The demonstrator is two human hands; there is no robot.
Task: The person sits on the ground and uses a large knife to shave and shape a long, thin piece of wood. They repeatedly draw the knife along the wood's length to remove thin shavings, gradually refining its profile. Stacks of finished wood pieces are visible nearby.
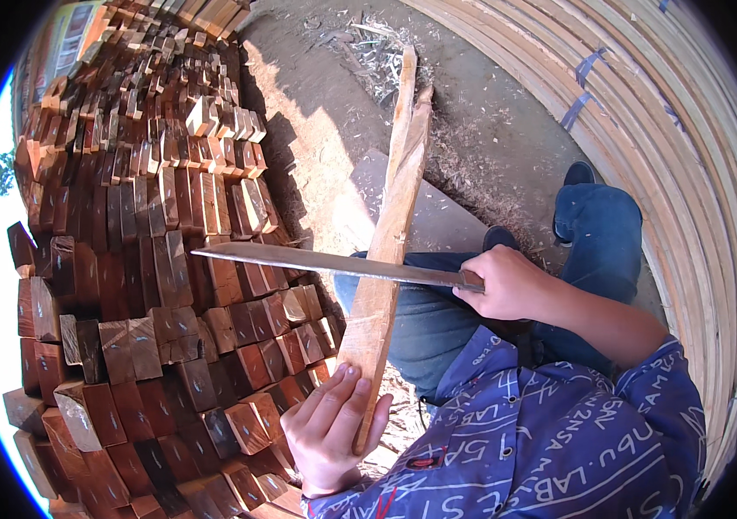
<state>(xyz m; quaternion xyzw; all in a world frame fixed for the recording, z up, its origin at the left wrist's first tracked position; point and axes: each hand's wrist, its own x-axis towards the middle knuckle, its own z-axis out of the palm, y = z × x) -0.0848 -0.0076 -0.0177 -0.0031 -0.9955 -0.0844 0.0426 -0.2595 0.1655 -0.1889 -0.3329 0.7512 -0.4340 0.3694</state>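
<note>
My left hand (334,428) is closed around the near end of a long, rough piece of wood (374,316). The piece slants away from me over my left thigh, and its far end splits into two prongs. My right hand (504,284) grips the handle of a machete (308,257). Its long blade points left and lies across the middle of the wood in this view; I cannot tell whether it touches. The blade's tip is over the stacked timber at the left.
Stacked reddish-brown wood blocks (139,346) rise close on my left. Long pale planks (645,130), tied with blue strips (578,108), curve along the right. A flat grey board (446,221) lies on the ground beyond my knee. Wood shavings (381,65) are scattered farther off.
</note>
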